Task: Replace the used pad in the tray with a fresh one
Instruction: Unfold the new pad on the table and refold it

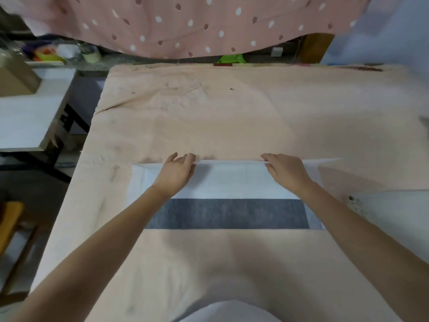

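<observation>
A partly folded pad (232, 182), white on its upper part with a grey band (229, 213) along the near side, lies flat on the peach cloth (232, 117) that covers the table. My left hand (177, 173) pinches the pad's raised far edge left of the middle. My right hand (284, 171) pinches the same edge further right. That far edge is lifted a little off the cloth between the two hands. No tray is visible.
A white side table (30, 117) with a cardboard box (16, 77) stands to the left. A pink spotted curtain (185, 24) hangs at the back, over a cluttered ledge with a tape roll (91, 55). A white surface (394, 212) lies at the right.
</observation>
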{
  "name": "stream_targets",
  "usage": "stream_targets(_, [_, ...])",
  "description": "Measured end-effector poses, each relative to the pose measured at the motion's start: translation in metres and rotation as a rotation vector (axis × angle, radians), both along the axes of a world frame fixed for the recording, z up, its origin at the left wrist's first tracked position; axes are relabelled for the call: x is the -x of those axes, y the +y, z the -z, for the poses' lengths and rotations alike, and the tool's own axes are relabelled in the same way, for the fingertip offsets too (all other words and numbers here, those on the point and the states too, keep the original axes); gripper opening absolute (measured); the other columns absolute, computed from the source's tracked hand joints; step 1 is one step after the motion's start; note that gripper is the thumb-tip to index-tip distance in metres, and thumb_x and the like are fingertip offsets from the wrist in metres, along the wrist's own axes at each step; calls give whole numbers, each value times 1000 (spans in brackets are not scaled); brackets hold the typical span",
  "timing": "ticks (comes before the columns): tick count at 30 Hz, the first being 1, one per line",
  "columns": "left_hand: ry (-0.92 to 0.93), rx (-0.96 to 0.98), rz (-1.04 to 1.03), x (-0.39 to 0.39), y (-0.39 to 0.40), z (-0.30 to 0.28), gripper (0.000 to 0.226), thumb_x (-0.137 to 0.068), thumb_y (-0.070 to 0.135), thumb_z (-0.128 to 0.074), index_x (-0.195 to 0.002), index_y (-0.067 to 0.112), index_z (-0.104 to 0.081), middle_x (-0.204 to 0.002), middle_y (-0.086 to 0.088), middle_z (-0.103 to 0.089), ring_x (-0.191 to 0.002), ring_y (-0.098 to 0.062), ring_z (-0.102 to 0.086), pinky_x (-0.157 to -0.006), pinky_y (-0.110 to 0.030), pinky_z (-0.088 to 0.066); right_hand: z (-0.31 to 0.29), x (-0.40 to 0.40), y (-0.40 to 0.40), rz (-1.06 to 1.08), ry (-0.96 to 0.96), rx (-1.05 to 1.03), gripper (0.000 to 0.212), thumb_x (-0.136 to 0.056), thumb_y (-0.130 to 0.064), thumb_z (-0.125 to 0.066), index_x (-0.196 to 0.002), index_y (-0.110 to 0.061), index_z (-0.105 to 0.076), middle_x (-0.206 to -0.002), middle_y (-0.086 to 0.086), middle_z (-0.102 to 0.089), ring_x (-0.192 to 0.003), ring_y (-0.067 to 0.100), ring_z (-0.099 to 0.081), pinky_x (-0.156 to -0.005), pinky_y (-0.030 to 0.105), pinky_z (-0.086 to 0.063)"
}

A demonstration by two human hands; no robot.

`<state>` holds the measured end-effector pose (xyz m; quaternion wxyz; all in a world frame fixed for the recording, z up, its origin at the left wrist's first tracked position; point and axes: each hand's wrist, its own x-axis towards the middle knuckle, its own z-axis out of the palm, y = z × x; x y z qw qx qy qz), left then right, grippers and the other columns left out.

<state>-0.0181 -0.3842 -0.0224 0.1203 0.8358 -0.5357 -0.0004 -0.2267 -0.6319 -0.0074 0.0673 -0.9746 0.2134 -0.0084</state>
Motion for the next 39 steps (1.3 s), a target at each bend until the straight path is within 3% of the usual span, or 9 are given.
stream_targets(5, [3, -63, 8, 33, 25, 17, 49, -87, -6, -51, -135, 6, -48, -123, -15, -63, -117, -33, -57, -106, -44, -34, 24, 34, 26, -14, 90, -29, 44, -97, -5, -39, -139, -11, -46, -135, 11, -55, -121, 26, -51, -96, 38, -40])
stream_targets(8, [32, -218, 4, 47, 34, 31, 53, -96, 7, -42, -147, 18, -31, -151, -1, -35, -140, -23, -32, -117, -38, -15, 40, 49, 40, -21, 110, -15, 48, -98, -5, -37, -145, -11, -35, -150, 6, -37, -137, 21, -37, -110, 33, -29])
stream_targets(10, [42, -317, -6, 54, 40, 40, 52, -100, 14, -38, -149, 22, -24, -157, 2, -21, -144, -23, -20, -119, -40, -8, 51, 57, 47, -20, 110, -1, 48, -98, -6, -39, -145, -10, -34, -152, 8, -34, -139, 22, -33, -112, 33, -25])
stream_targets(17, [110, -390, -90, 71, 47, 59, 48, -103, 24, -29, -150, 25, -19, -159, 3, -11, -147, -23, -7, -118, -49, -2, 78, 71, 64, 21, 220, 23, 50, -100, -19, -35, -149, -16, -25, -158, 2, -19, -145, 17, -18, -119, 33, -12])
stream_targets(23, [61, -260, -118, 74, 37, 61, 51, -97, 38, -24, -141, 20, -42, -153, 0, -32, -143, -21, -22, -118, -48, -6, 75, 61, 82, 151, -12, -91, 47, -96, -21, -47, -141, -10, -44, -153, 8, -33, -142, 23, -29, -118, 38, -16])
stream_targets(28, [60, -200, -94, 74, -14, 67, 53, -101, 34, -25, -151, 18, -15, -158, 2, -12, -147, -19, -6, -119, -44, 1, 80, 0, 98, 112, 90, -72, 54, -102, -33, -20, -152, -13, -11, -160, 3, -6, -148, 16, -2, -120, 34, 2])
stream_targets(32, [59, -231, -67, 70, -46, 81, 56, -102, 36, -20, -151, 14, -6, -159, -1, -2, -147, -19, 3, -119, -39, 6, 92, -39, 108, 53, 157, -24, 57, -102, -36, -15, -150, -10, 0, -160, 5, 4, -147, 18, 7, -120, 37, 5])
stream_targets(35, [86, -216, -95, 63, -51, 91, 55, -102, 35, -22, -151, 13, -9, -159, -3, -5, -147, -19, -1, -118, -37, 6, 102, -48, 103, 63, 180, -14, 58, -102, -36, -14, -150, -8, -1, -160, 6, 5, -147, 19, 8, -120, 38, 5])
stream_targets(39, [79, -126, -84, 62, -48, 96, 54, -101, 33, -29, -148, 8, -25, -155, -7, -22, -145, -24, -17, -119, -40, -9, 108, -42, 99, 33, 119, -7, 58, -102, -36, -18, -150, -5, -12, -159, 9, -8, -147, 21, -3, -121, 39, -2])
